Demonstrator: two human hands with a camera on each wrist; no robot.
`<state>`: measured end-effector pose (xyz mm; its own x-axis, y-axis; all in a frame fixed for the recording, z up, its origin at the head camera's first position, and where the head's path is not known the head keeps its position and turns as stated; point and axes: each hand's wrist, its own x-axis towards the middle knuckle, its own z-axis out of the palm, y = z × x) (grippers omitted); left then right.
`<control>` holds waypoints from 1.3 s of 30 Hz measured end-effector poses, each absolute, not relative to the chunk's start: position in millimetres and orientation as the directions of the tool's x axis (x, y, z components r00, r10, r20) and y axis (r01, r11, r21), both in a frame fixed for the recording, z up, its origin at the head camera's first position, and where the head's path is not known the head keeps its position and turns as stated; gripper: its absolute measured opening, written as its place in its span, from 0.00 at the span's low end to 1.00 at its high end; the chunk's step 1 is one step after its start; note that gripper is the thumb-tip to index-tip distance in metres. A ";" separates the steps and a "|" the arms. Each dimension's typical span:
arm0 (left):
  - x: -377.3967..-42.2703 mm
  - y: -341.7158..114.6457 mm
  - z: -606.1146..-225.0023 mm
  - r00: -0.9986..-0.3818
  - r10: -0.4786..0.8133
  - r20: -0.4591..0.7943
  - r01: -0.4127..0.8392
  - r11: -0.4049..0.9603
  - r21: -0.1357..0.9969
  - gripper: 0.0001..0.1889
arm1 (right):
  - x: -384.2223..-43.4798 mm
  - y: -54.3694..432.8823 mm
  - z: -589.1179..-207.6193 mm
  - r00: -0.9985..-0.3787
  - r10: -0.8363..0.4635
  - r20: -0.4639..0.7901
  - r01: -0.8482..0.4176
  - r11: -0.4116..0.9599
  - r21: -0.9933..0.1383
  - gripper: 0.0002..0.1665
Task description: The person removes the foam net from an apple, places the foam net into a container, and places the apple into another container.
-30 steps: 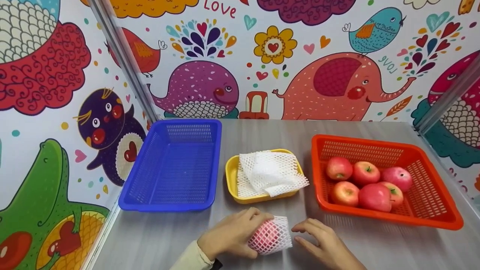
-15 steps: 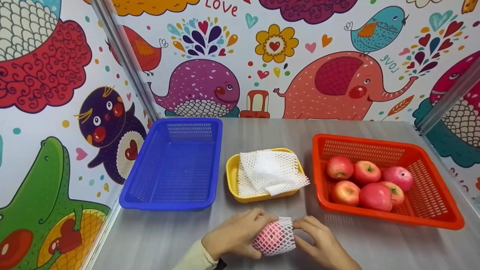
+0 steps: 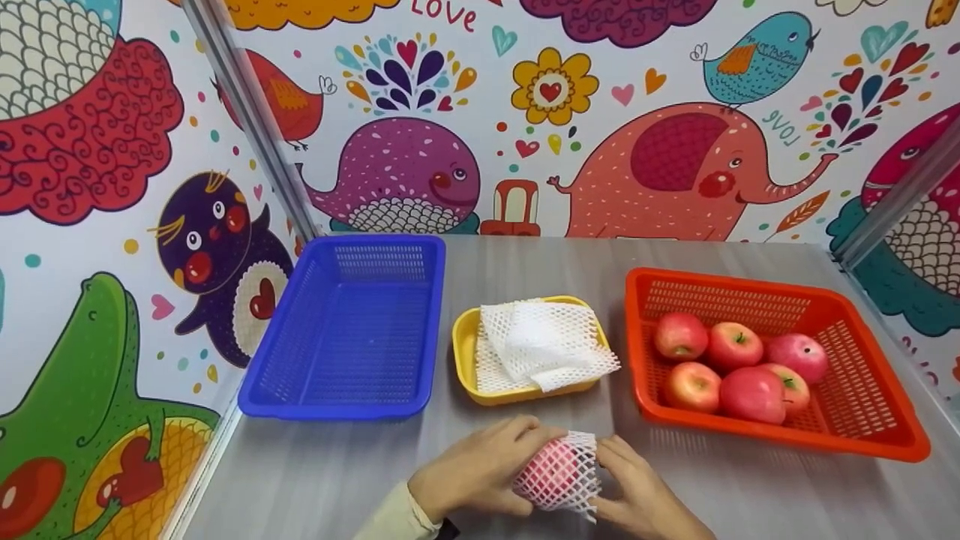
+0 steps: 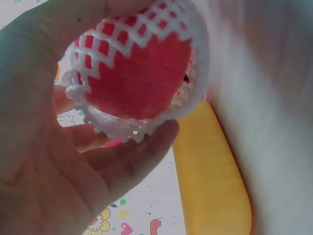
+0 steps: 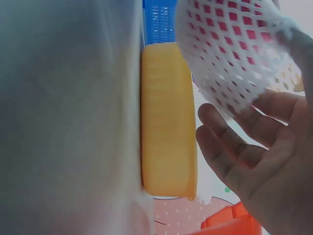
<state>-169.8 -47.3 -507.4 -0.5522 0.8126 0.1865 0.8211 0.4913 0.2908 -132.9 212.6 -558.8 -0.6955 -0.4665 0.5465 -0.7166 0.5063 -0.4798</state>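
In the head view my left hand (image 3: 480, 469) grips a red apple (image 3: 553, 466) that sits in a white foam net sleeve (image 3: 577, 487). The left wrist view shows the curled fingers and thumb round the apple (image 4: 139, 78), whose bare skin shows through the sleeve's open end. At the sleeve's right edge, my right hand (image 3: 641, 491) holds the mesh between thumb and fingers. Seen from the right wrist, the sleeve (image 5: 234, 54) extends past the apple towards the right fingers (image 5: 234, 147).
A yellow tray (image 3: 465, 352) with more white foam nets (image 3: 536, 345) stands just beyond the hands. To the left is a blue basket (image 3: 345, 345) with nothing visible inside. An orange-red basket (image 3: 840, 390) at the right holds several apples (image 3: 752, 394). Printed walls (image 3: 637, 45) enclose the table.
The right hand has come from beside the sleeve to its right edge and now holds it, with the edge pulled wider. The left hand and apple have shifted slightly right.
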 end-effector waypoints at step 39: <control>-172.4 -60.0 -500.8 -0.509 0.813 0.284 0.831 0.378 0.407 0.31 | -129.1 216.3 -560.9 -0.720 -0.331 0.610 -0.677 0.532 -0.509 0.49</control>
<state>-172.4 -60.0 -500.8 -0.5091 0.8125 0.2839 0.8312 0.3784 0.4073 -129.1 216.3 -560.9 -0.7196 -0.3312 0.6104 -0.6766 0.5322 -0.5089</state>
